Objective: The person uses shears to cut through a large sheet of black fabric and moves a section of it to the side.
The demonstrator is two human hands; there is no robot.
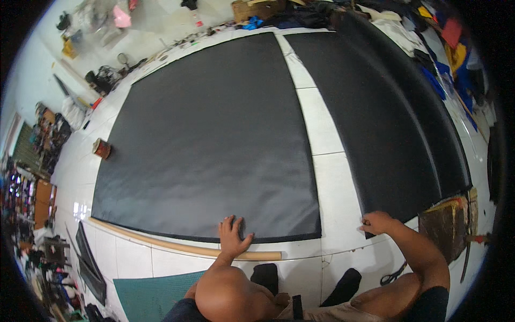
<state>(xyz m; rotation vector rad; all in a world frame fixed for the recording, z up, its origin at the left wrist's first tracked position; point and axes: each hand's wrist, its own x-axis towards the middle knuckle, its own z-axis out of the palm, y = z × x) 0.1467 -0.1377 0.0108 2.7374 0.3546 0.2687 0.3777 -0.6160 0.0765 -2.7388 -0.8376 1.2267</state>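
Note:
A large black sheet, like vinyl or leatherette (209,134), lies flat on the white tiled floor. My left hand (232,236) rests with spread fingers on its near edge. To the right lies a second black sheet (370,118), with a strip of bare tile between the two; its far right side is curled or rolled. At this sheet's near left corner, my right hand (378,222) has its fingers closed on the edge. A long tan tube or rod (177,240) lies along the first sheet's front edge, just under my left wrist.
Scissors (394,273) lie by my right knee. A brown block-like object (444,228) stands at the right sheet's near edge. A rusty can (101,148) sits by the left edge. A green mat (155,295) lies at lower left; piled fabrics (453,53) fill the far right.

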